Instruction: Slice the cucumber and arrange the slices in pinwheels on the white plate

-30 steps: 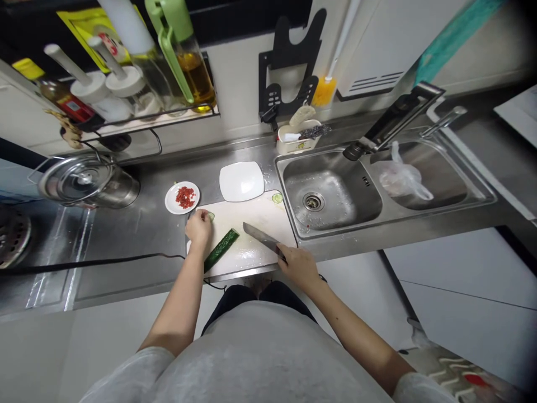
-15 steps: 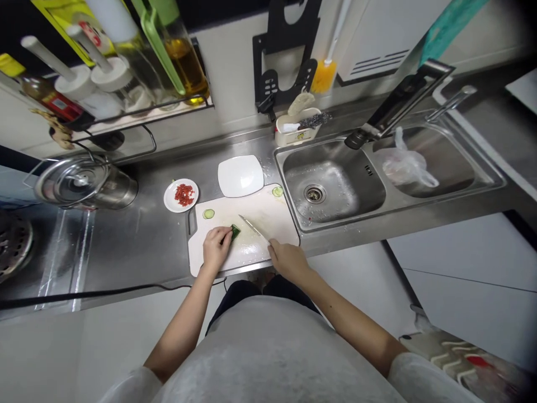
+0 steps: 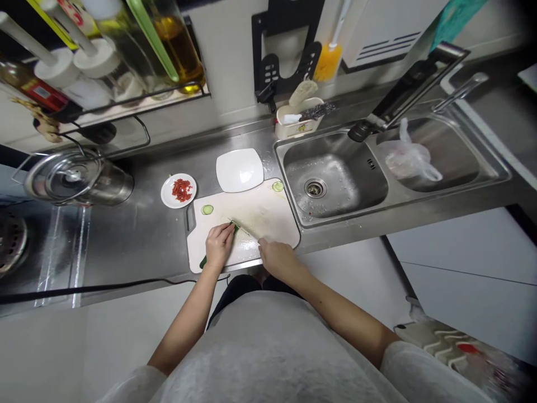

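Note:
My left hand (image 3: pixel 218 244) is closed over a dark green cucumber (image 3: pixel 203 262) on the white cutting board (image 3: pixel 272 210); one end shows beside my wrist and the other just past my fingertips. In my right hand (image 3: pixel 278 258) is a knife (image 3: pixel 246 228), its fingers wrapped round the handle. The blade lies at the cucumber's far end, close to my left fingertips; whether it cuts in cannot be made out. Pale cucumber slices (image 3: pixel 207 209) rest at the board's left, and more slices (image 3: pixel 277 186) sit at its far right corner.
Behind the board are a white square plate (image 3: pixel 239 169) and a small white dish (image 3: pixel 167 193) of chopped red pieces. A double sink (image 3: pixel 335 190) adjoins on the right. A steel pot (image 3: pixel 109 187) stands left, below a bottle rack (image 3: pixel 138 109). A black cord (image 3: pixel 126 287) runs along the front edge.
The knife in my right hand has moved left, up to the cucumber's end near my left fingertips. More of the cucumber now shows beside my left wrist. The whole view has shifted slightly.

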Demonstrator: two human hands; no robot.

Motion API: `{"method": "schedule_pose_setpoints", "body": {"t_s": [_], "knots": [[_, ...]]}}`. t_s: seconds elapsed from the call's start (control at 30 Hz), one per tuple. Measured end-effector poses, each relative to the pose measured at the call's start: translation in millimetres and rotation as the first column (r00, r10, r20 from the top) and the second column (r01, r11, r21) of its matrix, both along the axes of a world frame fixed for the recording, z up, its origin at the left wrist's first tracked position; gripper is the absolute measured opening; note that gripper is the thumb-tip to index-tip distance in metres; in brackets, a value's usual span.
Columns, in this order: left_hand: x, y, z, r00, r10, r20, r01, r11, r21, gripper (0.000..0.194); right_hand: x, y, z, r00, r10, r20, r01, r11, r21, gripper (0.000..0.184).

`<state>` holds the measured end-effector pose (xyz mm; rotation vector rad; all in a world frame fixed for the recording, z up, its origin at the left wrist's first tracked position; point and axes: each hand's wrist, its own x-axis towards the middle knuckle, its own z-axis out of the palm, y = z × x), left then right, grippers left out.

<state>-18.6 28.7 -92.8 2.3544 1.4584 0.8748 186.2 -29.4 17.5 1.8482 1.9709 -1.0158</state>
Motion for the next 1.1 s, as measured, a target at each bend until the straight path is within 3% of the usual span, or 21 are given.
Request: {"method": "schedule_pose_setpoints", "body": {"t_s": [0.4, 1.1], "knots": [[1, 0, 4.0, 1.0, -0.008, -0.029, 0.007, 1.0, -0.026, 0.022, -8, -2, -12.0, 1.0, 0.004, 0.013, -0.005, 0.999, 0.051, 0.03], [2, 1, 4.9, 0.999, -0.04, -0.035, 0.04, 0.999, -0.013, 0.019, -7, 17, -8.0, 0.998, 0.047, -0.046, -0.049, 0.998, -0.034, 0.032]]}}
